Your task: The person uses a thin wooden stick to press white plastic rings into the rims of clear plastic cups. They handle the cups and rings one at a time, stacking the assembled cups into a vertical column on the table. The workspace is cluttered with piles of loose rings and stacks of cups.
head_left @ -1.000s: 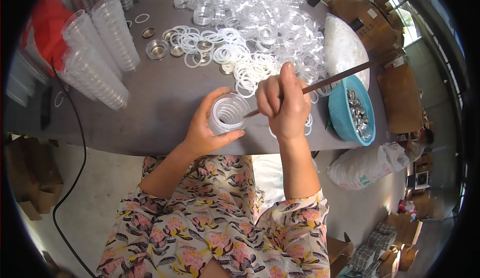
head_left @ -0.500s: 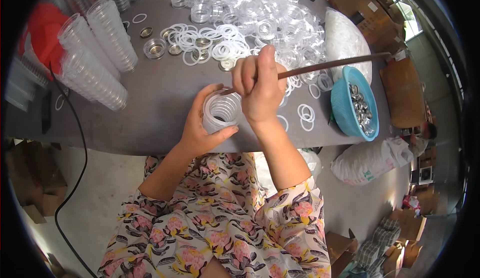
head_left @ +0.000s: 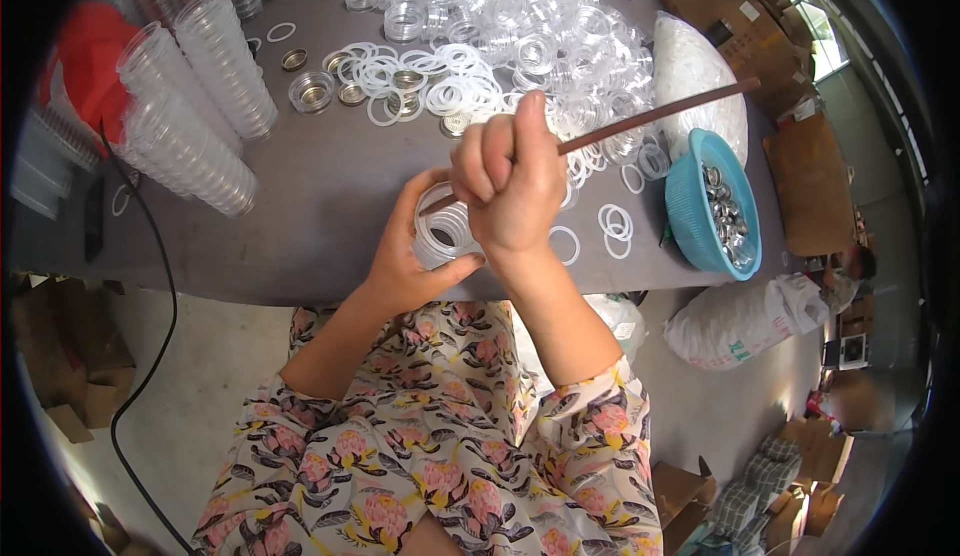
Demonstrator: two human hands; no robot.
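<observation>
My left hand (head_left: pixel 400 256) is wrapped round a ringed clear plastic container (head_left: pixel 436 254), its round opening facing up. My right hand (head_left: pixel 512 181) is closed in a fist round a long thin brown stick (head_left: pixel 665 115). The stick's lower end reaches into the container's mouth, and its other end points up to the right. Whether the tip touches the inner wall, I cannot tell. Beyond my hands lie many flat white rings (head_left: pixel 460 95), with silver metal lids (head_left: pixel 352 94) among them. A small clear jar (head_left: pixel 311 92) stands to their left.
A large heap of clear jars (head_left: pixel 500 6) covers the far table. Tall stacks of clear plastic cups (head_left: pixel 190 131) stand left beside a red cloth (head_left: pixel 90 66). A blue basket (head_left: pixel 690 221) of metal lids sits at the right edge. A black cable (head_left: pixel 165 256) hangs at left.
The stick has shifted down and to the left, its lower end now deeper over the container's opening. My right hand moved slightly left with it. My left hand keeps its hold.
</observation>
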